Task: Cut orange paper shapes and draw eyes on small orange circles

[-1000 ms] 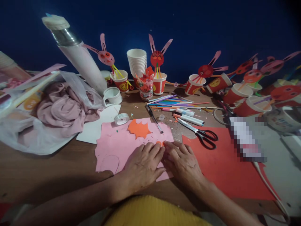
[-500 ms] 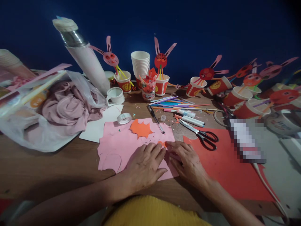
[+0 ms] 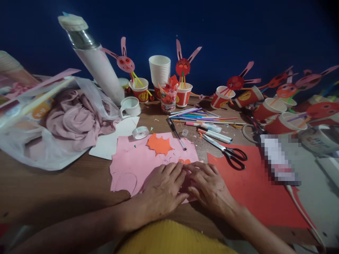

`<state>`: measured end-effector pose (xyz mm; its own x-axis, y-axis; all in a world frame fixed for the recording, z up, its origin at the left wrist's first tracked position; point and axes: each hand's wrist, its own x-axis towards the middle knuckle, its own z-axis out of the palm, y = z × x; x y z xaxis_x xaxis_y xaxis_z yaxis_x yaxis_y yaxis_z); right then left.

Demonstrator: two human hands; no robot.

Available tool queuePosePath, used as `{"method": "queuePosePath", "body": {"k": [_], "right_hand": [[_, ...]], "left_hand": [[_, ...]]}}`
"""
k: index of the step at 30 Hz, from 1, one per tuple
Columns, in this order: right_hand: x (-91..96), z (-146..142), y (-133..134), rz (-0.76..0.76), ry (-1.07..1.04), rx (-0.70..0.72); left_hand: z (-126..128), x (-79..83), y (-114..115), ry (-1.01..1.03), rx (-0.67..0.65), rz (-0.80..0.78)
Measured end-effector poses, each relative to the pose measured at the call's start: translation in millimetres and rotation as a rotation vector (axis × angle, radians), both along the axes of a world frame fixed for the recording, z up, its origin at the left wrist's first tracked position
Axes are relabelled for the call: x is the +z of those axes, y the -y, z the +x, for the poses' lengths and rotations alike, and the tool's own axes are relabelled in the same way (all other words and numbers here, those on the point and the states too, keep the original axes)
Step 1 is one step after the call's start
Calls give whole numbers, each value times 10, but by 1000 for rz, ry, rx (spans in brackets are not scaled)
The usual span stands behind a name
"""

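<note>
My left hand (image 3: pixel 164 187) lies palm down on a pink paper sheet (image 3: pixel 131 155), fingers stretched forward and thumb out to the right. Beside it, my right hand (image 3: pixel 210 185) also rests over the sheet, its fingers spread and pointing forward and left. Just beyond both sets of fingertips are small orange paper pieces (image 3: pixel 184 161). A larger orange paper cutout (image 3: pixel 159 145) with a spiky edge sits farther up the pink sheet. A rounded outline shows at the sheet's lower left. What lies under my palms is hidden.
Black-handled scissors (image 3: pixel 225 151) overlap a red paper sheet (image 3: pixel 259 197) at right. Beyond are a black pen (image 3: pixel 177 134), markers (image 3: pixel 214 134), tape (image 3: pixel 140 132) and coloured sticks (image 3: pixel 193 114). Paper cups (image 3: pixel 183 97) with rabbit faces, a leaning flask (image 3: pixel 97 67) and a plastic bag (image 3: pixel 47 158) stand behind.
My right fingers have drawn back slightly toward me, and the small orange pieces now show more. My left hand stays almost in place. The view has shifted a little.
</note>
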<state>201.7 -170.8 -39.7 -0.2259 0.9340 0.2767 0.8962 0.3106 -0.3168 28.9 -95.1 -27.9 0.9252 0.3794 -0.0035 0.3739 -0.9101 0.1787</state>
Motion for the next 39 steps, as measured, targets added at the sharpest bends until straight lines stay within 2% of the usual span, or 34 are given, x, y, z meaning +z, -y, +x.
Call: {"method": "queuePosePath", "body": {"k": [8,14,16,31,35,39], "right_hand": [[5,-61,15,-72,9,-55],[39,85,-5,-88,-325,-32],[51,108,-19,-84,-364,-37],[48,-30,-162,-66,2,9],[42,-64,-161,-49,28,-17],[45,-86,-158,-41,20,-29]], "left_hand": [[2,20,7,-18,12,-9],[-26,1,12,-19,-3,7],[-29,4,10,-24,-8,11],[-9,5,-20,32,-6,-26],[-38,19,-11,36,3,-54],[-74,2,22,62,-7,-14]]}}
